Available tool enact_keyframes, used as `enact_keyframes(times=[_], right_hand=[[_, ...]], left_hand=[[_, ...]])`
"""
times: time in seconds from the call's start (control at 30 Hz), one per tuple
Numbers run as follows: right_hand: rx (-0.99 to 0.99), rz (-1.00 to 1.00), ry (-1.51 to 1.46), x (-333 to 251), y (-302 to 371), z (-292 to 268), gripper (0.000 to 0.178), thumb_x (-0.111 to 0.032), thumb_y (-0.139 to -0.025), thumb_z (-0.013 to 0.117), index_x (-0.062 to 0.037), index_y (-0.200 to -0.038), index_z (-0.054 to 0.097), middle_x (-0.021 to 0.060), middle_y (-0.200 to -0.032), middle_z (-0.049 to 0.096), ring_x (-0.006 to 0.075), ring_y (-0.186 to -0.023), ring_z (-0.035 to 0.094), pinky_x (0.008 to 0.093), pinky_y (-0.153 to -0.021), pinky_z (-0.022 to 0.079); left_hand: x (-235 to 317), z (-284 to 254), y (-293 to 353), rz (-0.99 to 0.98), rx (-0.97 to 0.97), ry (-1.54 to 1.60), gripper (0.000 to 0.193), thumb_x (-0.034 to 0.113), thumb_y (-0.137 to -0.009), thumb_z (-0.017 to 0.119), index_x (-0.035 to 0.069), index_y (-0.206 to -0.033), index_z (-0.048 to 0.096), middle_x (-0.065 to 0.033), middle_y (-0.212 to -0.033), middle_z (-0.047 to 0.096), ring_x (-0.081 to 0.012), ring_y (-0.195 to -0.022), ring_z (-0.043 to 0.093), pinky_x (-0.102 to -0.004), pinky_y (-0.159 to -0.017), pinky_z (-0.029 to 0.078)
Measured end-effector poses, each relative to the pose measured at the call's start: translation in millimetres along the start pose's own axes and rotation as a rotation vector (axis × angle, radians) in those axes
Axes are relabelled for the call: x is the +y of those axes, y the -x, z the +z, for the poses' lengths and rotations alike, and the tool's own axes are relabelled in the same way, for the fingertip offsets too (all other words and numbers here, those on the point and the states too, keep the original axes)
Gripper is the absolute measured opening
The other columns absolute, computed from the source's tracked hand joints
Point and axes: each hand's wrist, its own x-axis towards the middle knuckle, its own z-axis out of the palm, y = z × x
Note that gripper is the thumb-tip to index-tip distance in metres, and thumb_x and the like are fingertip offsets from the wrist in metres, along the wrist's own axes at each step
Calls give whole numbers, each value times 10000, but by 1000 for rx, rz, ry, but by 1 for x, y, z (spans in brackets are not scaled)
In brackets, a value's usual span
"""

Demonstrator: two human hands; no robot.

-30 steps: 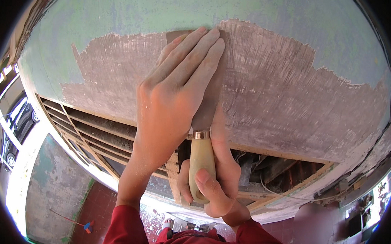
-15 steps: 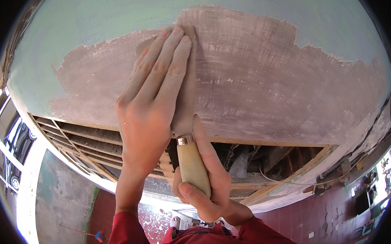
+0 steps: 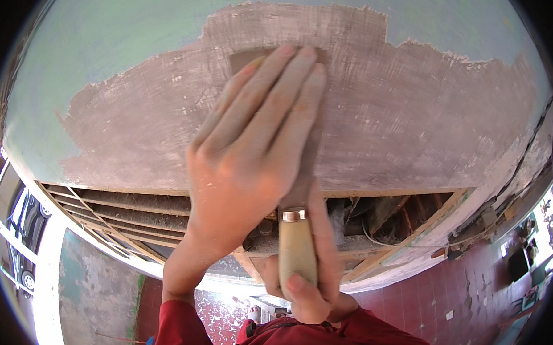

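Observation:
A wide scraper (image 3: 297, 248) with a cream handle and a metal collar is in front of me, its broad dusty blade against the wall. My right hand (image 3: 326, 256) is closed around the handle, thumb lying on top. My left hand (image 3: 245, 155), dusty, lies flat over the blade with its fingers stretched out toward the blade's far edge, and hides much of it. Beneath the blade is a scraped patch (image 3: 397, 118), bare and greyish pink with a ragged edge. Pale green paint (image 3: 141, 30) borders it on the far side and at the left.
Below the patch runs a wood-framed opening with slats (image 3: 136, 206) on the left and a dark, dusty hollow (image 3: 402, 219) on the right. A thin cable (image 3: 410, 259) hangs across its right part. Red tiled floor (image 3: 418, 308) lies below; a car (image 3: 26, 233) shows far left.
Both hands and the scraper have shifted right across the scraped patch, and the handle now points more directly toward me. The view has also shifted slightly.

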Motion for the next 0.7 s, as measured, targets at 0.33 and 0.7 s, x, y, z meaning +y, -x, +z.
enact_keyframes(times=[0.33,0.7], right_hand=[[288,-100,-7,-27,-6,-9,1021,-257,-876,548,85,-1575,-113,266,-1006,643,63,-353,371,228,-376,303],[96,-47,33,-26,-4,-26,1055,-240,-876,602,98,-1569,-118,305,-1444,381,99,-526,473,249,-510,390]], left_hand=[[22,34,-29,48,92,144,368,37,-760,684,-27,-1120,730,-154,-1194,722,-322,-1188,672,-425,-1023,531],[6,42,-29,205,172,156,331,3,-727,767,-10,-1058,771,-126,-1096,761,-301,-1128,709,-424,-1008,541]])
